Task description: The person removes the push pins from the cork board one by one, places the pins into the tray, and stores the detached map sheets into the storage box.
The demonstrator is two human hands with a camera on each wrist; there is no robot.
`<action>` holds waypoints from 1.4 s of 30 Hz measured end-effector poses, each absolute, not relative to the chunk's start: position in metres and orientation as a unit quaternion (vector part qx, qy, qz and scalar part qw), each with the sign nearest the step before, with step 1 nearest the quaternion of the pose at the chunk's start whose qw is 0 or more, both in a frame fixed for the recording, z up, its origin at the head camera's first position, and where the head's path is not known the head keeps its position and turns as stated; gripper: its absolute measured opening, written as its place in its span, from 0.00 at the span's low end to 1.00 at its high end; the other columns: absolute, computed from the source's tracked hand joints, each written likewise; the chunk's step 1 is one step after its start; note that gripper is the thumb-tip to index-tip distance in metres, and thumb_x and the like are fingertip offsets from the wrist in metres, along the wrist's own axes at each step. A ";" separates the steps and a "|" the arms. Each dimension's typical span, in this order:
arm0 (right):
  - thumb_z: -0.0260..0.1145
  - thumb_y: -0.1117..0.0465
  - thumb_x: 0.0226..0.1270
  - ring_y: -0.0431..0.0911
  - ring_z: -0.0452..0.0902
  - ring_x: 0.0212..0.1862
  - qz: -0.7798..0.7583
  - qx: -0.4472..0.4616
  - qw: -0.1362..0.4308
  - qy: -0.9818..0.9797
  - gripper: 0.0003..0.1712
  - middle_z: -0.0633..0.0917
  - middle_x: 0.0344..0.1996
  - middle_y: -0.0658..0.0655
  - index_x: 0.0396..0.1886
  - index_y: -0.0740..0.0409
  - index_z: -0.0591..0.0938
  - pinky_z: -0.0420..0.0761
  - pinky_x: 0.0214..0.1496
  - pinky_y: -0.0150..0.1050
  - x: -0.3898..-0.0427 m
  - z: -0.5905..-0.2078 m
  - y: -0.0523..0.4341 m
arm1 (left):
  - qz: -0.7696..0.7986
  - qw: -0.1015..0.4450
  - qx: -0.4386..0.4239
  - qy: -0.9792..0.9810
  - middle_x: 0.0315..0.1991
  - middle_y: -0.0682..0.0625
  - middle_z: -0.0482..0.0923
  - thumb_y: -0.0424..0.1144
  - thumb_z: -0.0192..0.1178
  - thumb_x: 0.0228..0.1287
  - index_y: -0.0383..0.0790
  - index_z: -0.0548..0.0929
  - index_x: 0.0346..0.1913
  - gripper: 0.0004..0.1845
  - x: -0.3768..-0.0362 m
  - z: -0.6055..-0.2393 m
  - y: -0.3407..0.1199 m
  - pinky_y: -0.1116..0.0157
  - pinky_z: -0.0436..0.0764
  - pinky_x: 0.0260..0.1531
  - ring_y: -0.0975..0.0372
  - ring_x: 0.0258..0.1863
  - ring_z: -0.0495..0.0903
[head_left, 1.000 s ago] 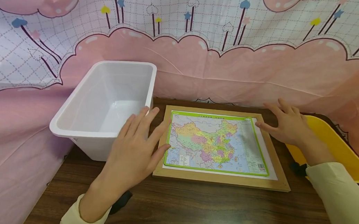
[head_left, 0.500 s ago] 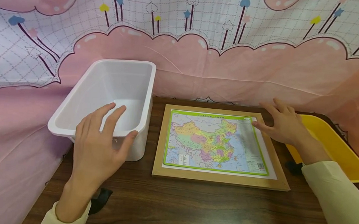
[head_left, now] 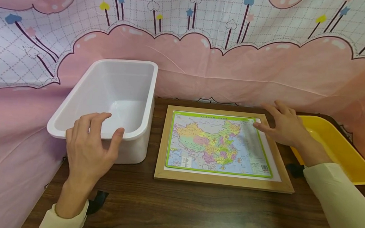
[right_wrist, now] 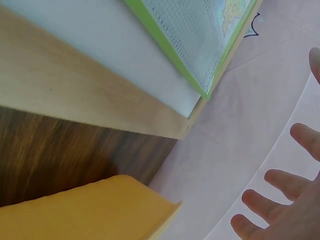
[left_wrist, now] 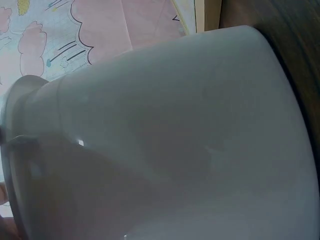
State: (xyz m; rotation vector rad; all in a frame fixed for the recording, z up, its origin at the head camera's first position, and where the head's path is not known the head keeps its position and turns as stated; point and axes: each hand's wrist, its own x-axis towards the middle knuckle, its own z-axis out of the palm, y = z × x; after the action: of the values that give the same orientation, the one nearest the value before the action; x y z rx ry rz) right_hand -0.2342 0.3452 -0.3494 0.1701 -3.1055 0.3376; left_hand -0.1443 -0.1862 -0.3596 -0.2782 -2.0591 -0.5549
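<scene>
Taking hold of the white plastic bin [head_left: 126, 76] with the left hand [head_left: 88, 148], by the look of it: fingers [head_left: 89, 121] slightly spread and hooked over the near rim, thumb against the rim's outer edge. Steadying the map puzzle [head_left: 213, 144] with the right hand [head_left: 284, 126]: fingers [head_left: 276, 107] spread and nearly flat, thumb tip touching the map's far right corner. Just right of the left fingers, the puzzle's wooden frame [head_left: 222, 181] flat on the counter [head_left: 194, 213]; just right of the right fingers, a yellow tray [head_left: 342, 153]. Calling next, probably, for a firmer hold on the rim before any pull or lift of the bin.
</scene>
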 end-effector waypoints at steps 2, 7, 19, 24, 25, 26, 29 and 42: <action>0.62 0.25 0.70 0.81 0.44 0.80 0.112 0.057 0.005 -0.992 0.57 0.45 0.85 0.75 0.87 0.50 0.56 0.46 0.74 0.83 -0.235 -0.350 0.343 | -0.226 0.479 -0.116 -0.840 0.46 0.34 0.81 0.66 0.53 0.75 0.34 0.84 0.53 0.34 -0.145 -0.360 -0.187 0.42 0.67 0.41 0.36 0.46 0.78; 0.62 0.27 0.71 0.83 0.45 0.79 0.113 0.057 -0.006 -0.992 0.57 0.46 0.84 0.76 0.87 0.51 0.54 0.50 0.74 0.84 -0.237 -0.351 0.337 | -0.231 0.491 -0.123 -0.831 0.41 0.35 0.80 0.65 0.54 0.75 0.32 0.84 0.47 0.33 -0.145 -0.362 -0.188 0.43 0.65 0.40 0.37 0.42 0.77; 0.63 0.26 0.70 0.84 0.48 0.78 0.135 0.031 -0.067 -0.988 0.63 0.49 0.81 0.81 0.88 0.58 0.48 0.54 0.73 0.83 -0.243 -0.360 0.325 | -0.250 0.537 -0.157 -0.790 0.27 0.39 0.77 0.64 0.58 0.74 0.33 0.81 0.31 0.33 -0.150 -0.370 -0.191 0.44 0.64 0.41 0.41 0.31 0.75; 0.64 0.25 0.69 0.85 0.47 0.77 0.134 0.025 -0.080 -0.987 0.65 0.49 0.81 0.82 0.88 0.58 0.48 0.55 0.71 0.85 -0.243 -0.368 0.320 | -0.246 0.540 -0.156 -0.790 0.26 0.39 0.77 0.65 0.58 0.74 0.34 0.80 0.30 0.33 -0.152 -0.371 -0.192 0.44 0.63 0.40 0.42 0.30 0.74; 0.64 0.25 0.68 0.86 0.47 0.77 0.132 0.024 -0.083 -0.987 0.66 0.49 0.81 0.82 0.88 0.57 0.47 0.56 0.70 0.85 -0.243 -0.370 0.319 | -0.244 0.539 -0.156 -0.791 0.26 0.39 0.77 0.65 0.58 0.74 0.34 0.80 0.30 0.33 -0.153 -0.371 -0.192 0.44 0.63 0.40 0.42 0.29 0.74; 0.64 0.25 0.68 0.86 0.46 0.77 0.134 0.024 -0.085 -0.987 0.66 0.48 0.82 0.81 0.88 0.57 0.47 0.56 0.70 0.85 -0.243 -0.372 0.318 | -0.242 0.538 -0.156 -0.792 0.26 0.39 0.77 0.64 0.58 0.74 0.34 0.80 0.30 0.33 -0.153 -0.372 -0.192 0.44 0.63 0.40 0.42 0.29 0.74; 0.64 0.24 0.68 0.86 0.45 0.77 0.136 0.027 -0.091 -0.986 0.65 0.47 0.82 0.81 0.88 0.55 0.48 0.56 0.69 0.86 -0.245 -0.379 0.315 | -0.237 0.534 -0.156 -0.797 0.27 0.39 0.77 0.64 0.57 0.74 0.34 0.80 0.30 0.32 -0.153 -0.372 -0.193 0.44 0.63 0.40 0.42 0.29 0.74; 0.71 0.30 0.66 0.82 0.46 0.79 0.160 0.015 -0.107 -0.981 0.67 0.49 0.82 0.80 0.87 0.59 0.47 0.55 0.74 0.82 -0.250 -0.400 0.299 | -0.231 0.532 -0.157 -0.799 0.25 0.39 0.77 0.65 0.56 0.75 0.34 0.79 0.30 0.33 -0.153 -0.373 -0.194 0.44 0.63 0.39 0.42 0.28 0.73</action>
State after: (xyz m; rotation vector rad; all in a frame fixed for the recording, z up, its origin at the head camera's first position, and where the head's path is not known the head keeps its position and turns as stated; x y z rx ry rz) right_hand -0.2503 0.2989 -0.3997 0.0491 -3.3117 0.5395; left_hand -0.1534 -0.1941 -0.3729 -0.3749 -1.9062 -0.5507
